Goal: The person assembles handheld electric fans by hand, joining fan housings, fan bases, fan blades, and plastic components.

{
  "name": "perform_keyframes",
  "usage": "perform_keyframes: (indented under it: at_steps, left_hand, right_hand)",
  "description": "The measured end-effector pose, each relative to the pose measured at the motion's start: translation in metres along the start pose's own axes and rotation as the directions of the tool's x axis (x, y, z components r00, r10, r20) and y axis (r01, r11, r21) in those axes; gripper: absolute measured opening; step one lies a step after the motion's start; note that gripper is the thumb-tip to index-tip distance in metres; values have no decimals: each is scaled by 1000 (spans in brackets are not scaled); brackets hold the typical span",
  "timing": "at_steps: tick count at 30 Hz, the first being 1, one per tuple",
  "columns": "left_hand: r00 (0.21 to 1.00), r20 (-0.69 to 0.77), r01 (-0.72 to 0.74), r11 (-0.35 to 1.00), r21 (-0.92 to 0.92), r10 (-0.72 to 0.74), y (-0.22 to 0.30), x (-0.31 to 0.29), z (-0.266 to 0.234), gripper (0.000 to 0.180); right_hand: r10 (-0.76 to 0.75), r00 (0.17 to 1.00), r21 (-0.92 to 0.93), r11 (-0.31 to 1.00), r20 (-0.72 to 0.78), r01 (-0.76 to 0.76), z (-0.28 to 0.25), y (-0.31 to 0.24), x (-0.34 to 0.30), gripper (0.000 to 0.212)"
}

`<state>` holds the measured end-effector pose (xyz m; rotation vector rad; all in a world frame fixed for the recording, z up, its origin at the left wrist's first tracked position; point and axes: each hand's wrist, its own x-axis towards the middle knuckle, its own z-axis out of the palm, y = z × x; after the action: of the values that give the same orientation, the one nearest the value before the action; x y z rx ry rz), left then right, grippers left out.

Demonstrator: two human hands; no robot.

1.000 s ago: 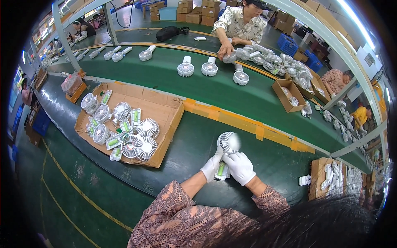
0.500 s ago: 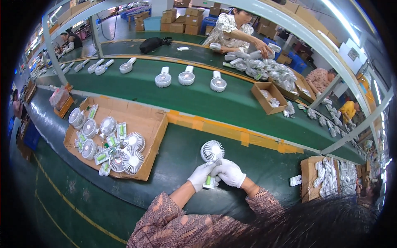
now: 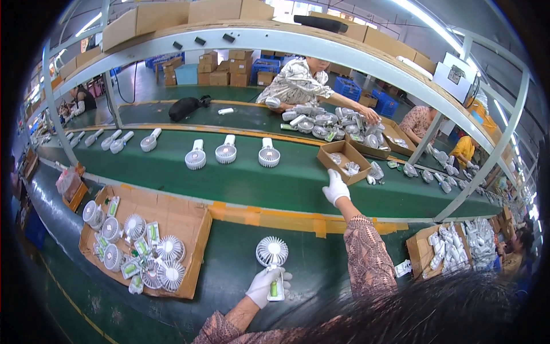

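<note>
My left hand (image 3: pixel 264 286), in a white glove, is closed around the handle of a white handheld fan (image 3: pixel 272 251). The handle's casing is off, and a green battery (image 3: pixel 274 288) shows inside it. My right hand (image 3: pixel 335 188), gloved too, is stretched out over the green belt with its fingers extended and nothing visible in them. Its fingertips are at the near side of a small cardboard box (image 3: pixel 355 177); whether they touch it I cannot tell. Small white and clear parts (image 3: pixel 350 167) lie in that box.
On the left, a shallow carton (image 3: pixel 197 252) holds several open fans. Finished-looking fans (image 3: pixel 226 150) lie along the belt (image 3: pixel 286 189). Across it a co-worker (image 3: pixel 298 83) reaches over a fan pile (image 3: pixel 326 121). A box of white handle parts (image 3: pixel 450 252) stands right; a metal frame (image 3: pixel 498 166) crosses overhead.
My right hand has let go of the fan and moved forward and right to the small box. My left hand still holds the fan. The view has tilted up.
</note>
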<state>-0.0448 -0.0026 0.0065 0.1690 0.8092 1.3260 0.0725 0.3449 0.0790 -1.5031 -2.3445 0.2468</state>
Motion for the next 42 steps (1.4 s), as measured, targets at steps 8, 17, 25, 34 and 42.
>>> perform_keyframes:
  at_steps: [8, 17, 25, 34, 42]
  left_hand:
    - [995, -61, 83, 997, 4, -82, 11, -5, 6, 22]
    - [999, -27, 35, 998, -42, -37, 1, 2, -3, 22]
    - [1000, 25, 17, 997, -69, -15, -4, 7, -10, 23]
    - [999, -31, 42, 999, -3, -42, 2, 4, 1, 23]
    - [994, -101, 42, 997, 70, -34, 13, -12, 12, 25]
  right_hand:
    - [190, 970, -217, 951, -150, -220, 1, 37, 26, 18]
    - [-167, 979, -256, 947, 118, 193, -40, 27, -81, 26]
    - [-111, 991, 226, 970, 76, 91, -74, 18, -43, 38]
    - [-191, 803, -350, 825, 565, 443, -19, -42, 20, 89]
    - [-99, 786, -263, 910, 611, 320, -4, -33, 34, 97]
